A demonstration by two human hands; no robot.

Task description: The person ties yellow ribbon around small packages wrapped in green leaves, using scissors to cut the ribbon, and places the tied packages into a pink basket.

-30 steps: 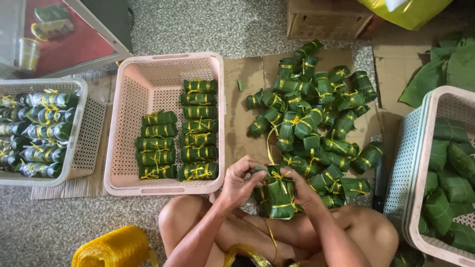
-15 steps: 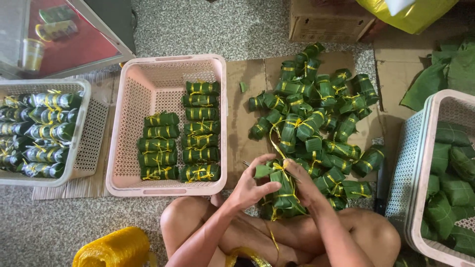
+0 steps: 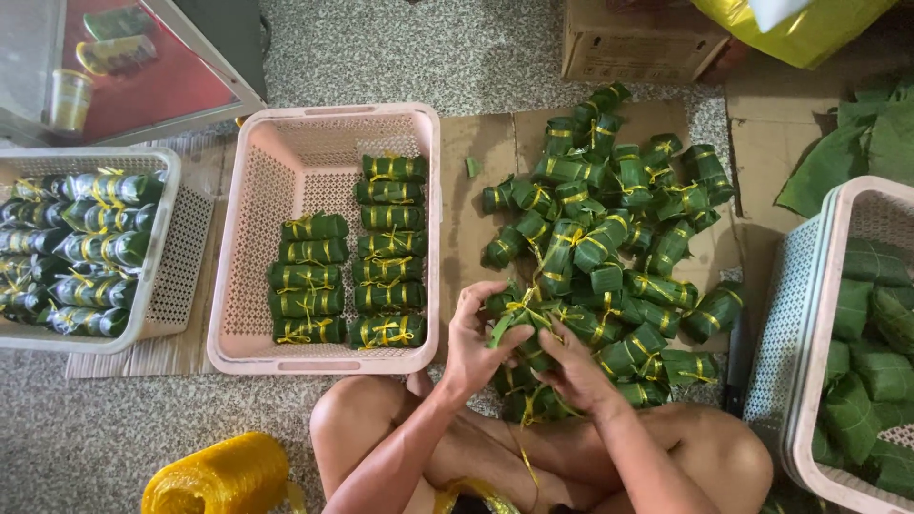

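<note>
1. I see the bundle (image 3: 522, 328) at lower centre of the frame, a stack of leaf-wrapped parcels; its long axis runs roughly top to bottom, tilted a little.
2. My left hand (image 3: 473, 341) grips the bundle's left side, fingers curled over its top, forearm rising from the bottom edge.
3. My right hand (image 3: 574, 373) clasps its right side, thumb pressed on the leaf, closed round the bundle.
4. A yellow string (image 3: 525, 455) hangs from the bundle between my knees.
5. The parcels are glossy green, blocky, tied with yellow bands.
6. The pile (image 3: 609, 238) lies just above on cardboard (image 3: 486, 143); the pink basket (image 3: 286, 167) to the left holds neat rows.
</note>
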